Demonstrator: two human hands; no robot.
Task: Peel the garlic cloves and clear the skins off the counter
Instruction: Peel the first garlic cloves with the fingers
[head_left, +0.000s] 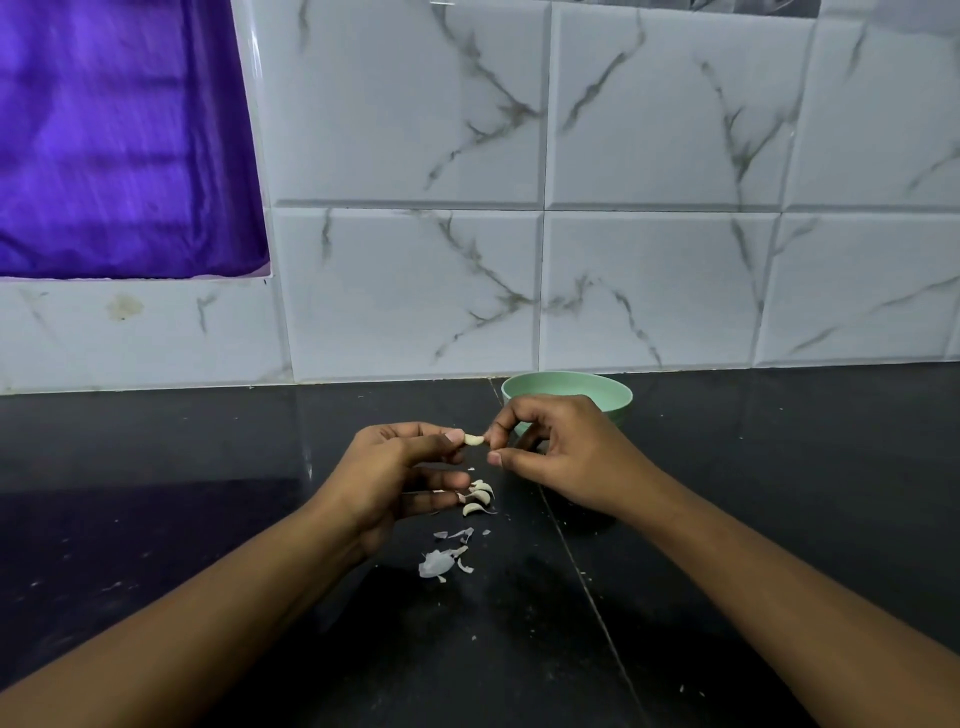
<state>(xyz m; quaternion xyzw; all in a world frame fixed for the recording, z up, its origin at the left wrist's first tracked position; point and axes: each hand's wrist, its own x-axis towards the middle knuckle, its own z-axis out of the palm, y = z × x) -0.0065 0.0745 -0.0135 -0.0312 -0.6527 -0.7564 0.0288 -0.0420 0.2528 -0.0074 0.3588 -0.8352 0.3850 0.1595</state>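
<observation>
The person holds one small garlic clove above the black counter, pinched at its ends between both hands. The left hand grips one tip with thumb and forefinger, its lower fingers loosely extended. The right hand nips the other tip with curled fingers; whether it has the skin or the flesh is too small to tell. The clove looks light, firm and smooth, so it may slip. A fingertip pinch at the pointed ends suits it, with a nail working under the papery skin. A few more cloves lie just below the hands, and thin, flimsy skins are scattered nearer the person. A green bowl stands behind the right hand.
</observation>
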